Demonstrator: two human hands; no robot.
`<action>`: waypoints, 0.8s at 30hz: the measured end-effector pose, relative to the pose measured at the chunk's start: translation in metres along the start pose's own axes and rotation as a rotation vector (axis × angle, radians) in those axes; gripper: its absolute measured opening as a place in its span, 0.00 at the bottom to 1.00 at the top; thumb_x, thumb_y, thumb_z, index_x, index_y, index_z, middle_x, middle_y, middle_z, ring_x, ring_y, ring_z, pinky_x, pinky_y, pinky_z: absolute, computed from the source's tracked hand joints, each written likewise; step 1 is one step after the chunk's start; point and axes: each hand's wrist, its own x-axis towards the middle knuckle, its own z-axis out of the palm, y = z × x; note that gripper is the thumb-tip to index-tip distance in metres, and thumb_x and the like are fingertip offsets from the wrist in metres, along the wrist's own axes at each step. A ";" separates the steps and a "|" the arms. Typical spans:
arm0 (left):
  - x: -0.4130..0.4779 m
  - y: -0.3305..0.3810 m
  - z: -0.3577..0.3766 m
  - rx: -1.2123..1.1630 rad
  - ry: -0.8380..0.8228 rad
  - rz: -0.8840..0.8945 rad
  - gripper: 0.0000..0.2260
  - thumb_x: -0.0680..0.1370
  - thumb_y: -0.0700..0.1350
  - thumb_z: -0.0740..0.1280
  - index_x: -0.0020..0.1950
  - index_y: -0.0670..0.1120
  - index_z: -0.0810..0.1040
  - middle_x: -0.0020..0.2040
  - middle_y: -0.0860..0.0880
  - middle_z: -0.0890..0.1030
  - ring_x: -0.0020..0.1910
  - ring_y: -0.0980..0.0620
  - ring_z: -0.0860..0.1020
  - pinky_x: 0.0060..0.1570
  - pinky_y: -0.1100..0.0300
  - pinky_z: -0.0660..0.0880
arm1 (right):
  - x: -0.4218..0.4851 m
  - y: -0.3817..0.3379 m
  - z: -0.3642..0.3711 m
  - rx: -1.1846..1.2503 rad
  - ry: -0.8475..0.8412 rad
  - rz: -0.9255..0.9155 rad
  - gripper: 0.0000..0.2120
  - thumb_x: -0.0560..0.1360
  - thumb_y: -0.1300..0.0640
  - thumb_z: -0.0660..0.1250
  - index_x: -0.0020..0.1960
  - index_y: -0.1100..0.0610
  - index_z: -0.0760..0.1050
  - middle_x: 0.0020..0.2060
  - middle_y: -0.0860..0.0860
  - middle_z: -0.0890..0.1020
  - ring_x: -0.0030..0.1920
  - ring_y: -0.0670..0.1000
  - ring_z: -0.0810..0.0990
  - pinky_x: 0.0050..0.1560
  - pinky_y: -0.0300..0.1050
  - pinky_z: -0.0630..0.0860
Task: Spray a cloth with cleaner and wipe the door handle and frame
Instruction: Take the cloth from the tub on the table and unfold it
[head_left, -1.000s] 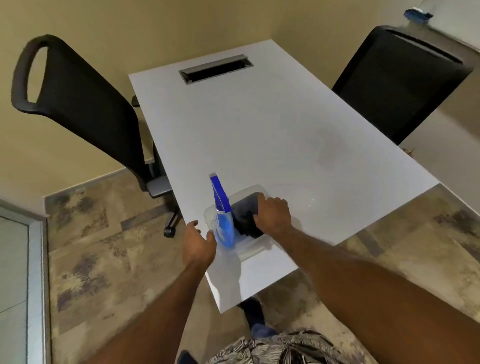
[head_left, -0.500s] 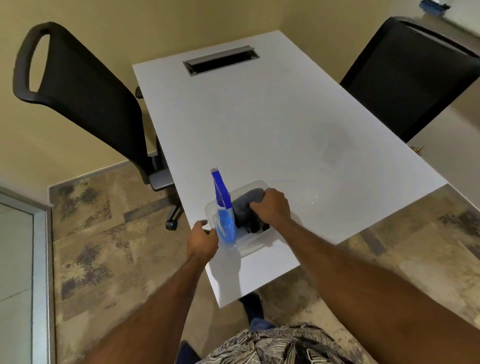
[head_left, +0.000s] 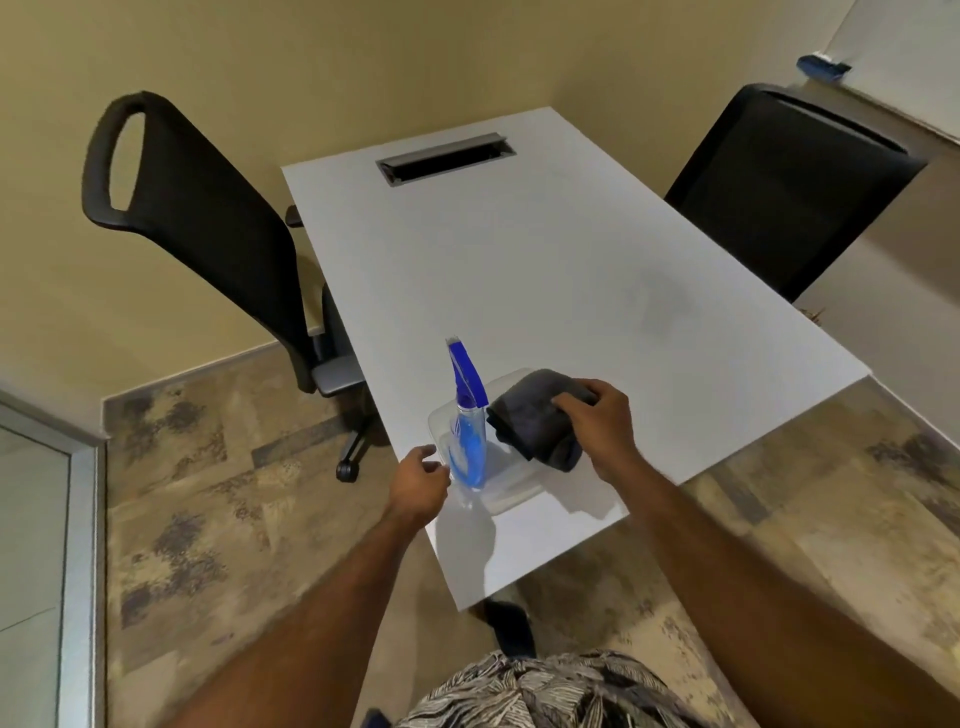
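Gripping a folded dark grey cloth (head_left: 535, 421), the right hand (head_left: 602, 421) holds it just above a clear plastic tray (head_left: 511, 493), fingers curled over the top fold and the lower end of the cloth hanging toward the tray's far-right side. The left hand (head_left: 418, 480) sits at the tray's near-left corner with its grip loose and partly curled, closed on nothing, fingertips just beside the base of a spray bottle (head_left: 467, 441). That bottle stands upright in the left part of the tray, blue liquid in the body and a blue trigger head on top, close against the cloth.

The tray lies near the front corner of a white surface (head_left: 545, 270), close to the left edge and not far from the near edge. Beyond the tray the surface is bare up to a dark cable slot (head_left: 447, 158) near the far edge. A black chair (head_left: 208, 228) crowds the left edge, and a second black chair (head_left: 784, 182) stands at the far right corner. Patterned carpet (head_left: 218, 493) lies open to the left of the person and to the right below the surface's right edge. A metal frame (head_left: 85, 545) with glass runs along the left margin.
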 end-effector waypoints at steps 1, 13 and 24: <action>-0.003 0.000 -0.003 0.016 -0.012 0.013 0.21 0.83 0.39 0.66 0.76 0.42 0.68 0.68 0.39 0.78 0.62 0.41 0.81 0.64 0.42 0.79 | -0.007 -0.003 -0.003 0.034 0.014 0.006 0.13 0.73 0.60 0.72 0.57 0.58 0.80 0.51 0.53 0.84 0.51 0.54 0.82 0.53 0.50 0.81; -0.051 -0.007 -0.036 0.176 0.054 0.369 0.16 0.83 0.45 0.67 0.70 0.44 0.76 0.63 0.46 0.81 0.57 0.51 0.80 0.59 0.55 0.80 | -0.091 -0.032 -0.038 0.137 0.049 -0.073 0.08 0.73 0.62 0.73 0.45 0.50 0.80 0.44 0.49 0.84 0.45 0.48 0.82 0.40 0.39 0.76; -0.078 -0.014 -0.073 0.019 0.083 0.788 0.20 0.80 0.61 0.61 0.67 0.54 0.77 0.65 0.55 0.79 0.64 0.58 0.77 0.62 0.62 0.75 | -0.137 -0.048 0.020 0.020 -0.233 -0.076 0.04 0.75 0.56 0.72 0.50 0.52 0.80 0.45 0.48 0.85 0.47 0.46 0.82 0.41 0.34 0.77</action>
